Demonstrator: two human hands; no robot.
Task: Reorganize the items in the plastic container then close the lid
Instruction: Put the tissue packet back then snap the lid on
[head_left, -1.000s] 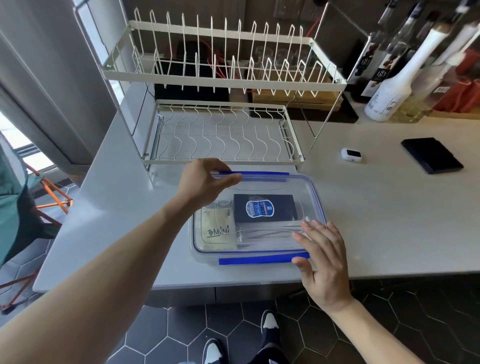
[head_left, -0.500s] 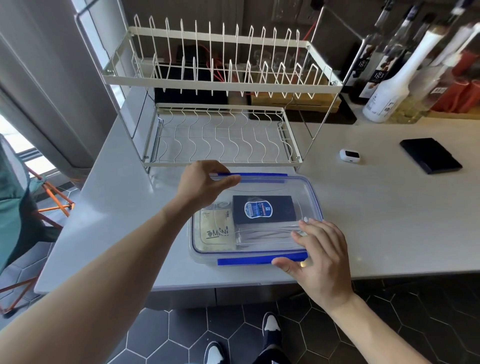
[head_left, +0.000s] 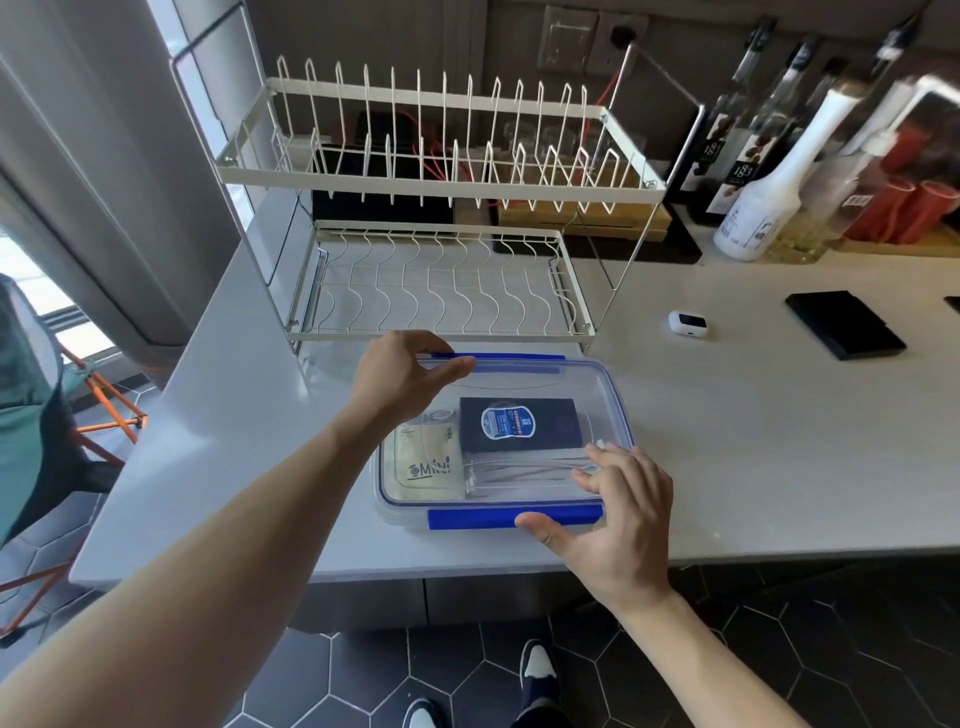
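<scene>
Plastic container (head_left: 621, 415) on worktop (head_left: 753, 441), contents packed, lid (head_left: 519, 371) seated. Left hand (head_left: 402, 376) pinches far blue clip (head_left: 511, 357); right hand (head_left: 618, 512), fingers spread, presses near clip (head_left: 467, 518). Latching apparently remains.

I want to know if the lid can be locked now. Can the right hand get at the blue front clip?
Probably yes. The right hand is at the front clip already, its thumb touching the clip's right part. Nothing lies between them.
</scene>
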